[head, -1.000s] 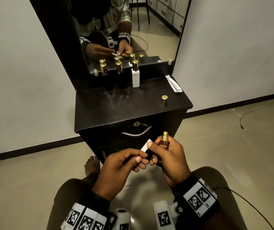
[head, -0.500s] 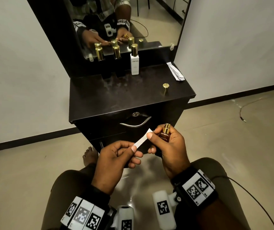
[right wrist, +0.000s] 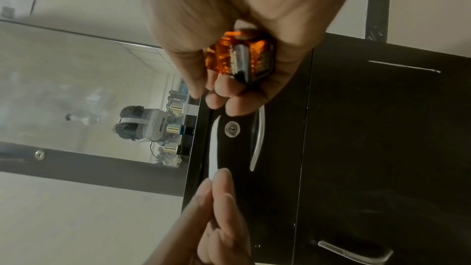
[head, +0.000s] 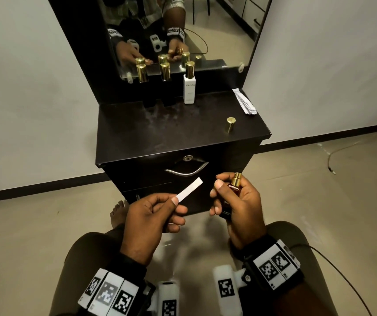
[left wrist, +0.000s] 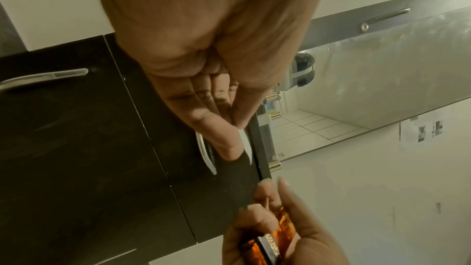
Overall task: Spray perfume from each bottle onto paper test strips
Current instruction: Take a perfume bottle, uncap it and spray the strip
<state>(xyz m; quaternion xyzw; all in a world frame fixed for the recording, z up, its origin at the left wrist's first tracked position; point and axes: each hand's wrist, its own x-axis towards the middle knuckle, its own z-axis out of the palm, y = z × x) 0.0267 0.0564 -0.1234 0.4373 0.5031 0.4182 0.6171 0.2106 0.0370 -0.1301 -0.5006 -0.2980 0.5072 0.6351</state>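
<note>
**Strip in your left hand, amber bottle in your right**

Your left hand [head: 151, 215] pinches a white paper test strip [head: 189, 189] between thumb and forefinger at its near end; the free end slants up toward 1 o'clock, in front of the dark cabinet [head: 137, 142]. Your right hand [head: 240, 206] wraps its fingers around an amber perfume bottle [right wrist: 239, 57], held upright with its gold spray nozzle [head: 236, 179] bare and uncapped. The forefinger is raised just beside the nozzle, at its 9 o'clock; you cannot tell from these views whether it touches. The strip's tip and the nozzle are near each other but apart, with the strip at the bottle's 9 o'clock.

On the cabinet top, a loose gold cap [head: 230, 124] stands alone toward 2 o'clock from the hands. Beyond it, at the back right corner, lies a small stack of spare strips [head: 244, 101]. Against the mirror [head: 217, 30] stand 3 capped bottles in a row: a white bottle [head: 189, 90] at 12 o'clock and 2 dark bottles [head: 154, 87] to its left, all with gold caps. A curved metal drawer handle [head: 186, 172] sits just behind the strip
</note>
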